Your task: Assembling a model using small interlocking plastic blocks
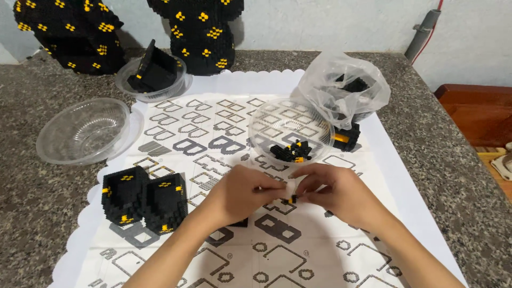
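Observation:
My left hand (240,193) and my right hand (336,193) meet over the printed instruction sheet (213,133), fingertips pinched together on a tiny black and yellow brick piece (292,199). Most of that piece is hidden by my fingers. Just beyond my hands stands a clear plastic bowl (290,125) holding a small heap of black and yellow bricks (292,152). To my left sit two built black blocks with yellow dots (144,200).
An empty clear bowl (82,130) lies at the left. Another bowl with a black built part (154,72) is at the back. A plastic bag of bricks (346,88) stands at the right. Two large black models (200,32) line the wall. Granite counter (437,138) surrounds the sheet.

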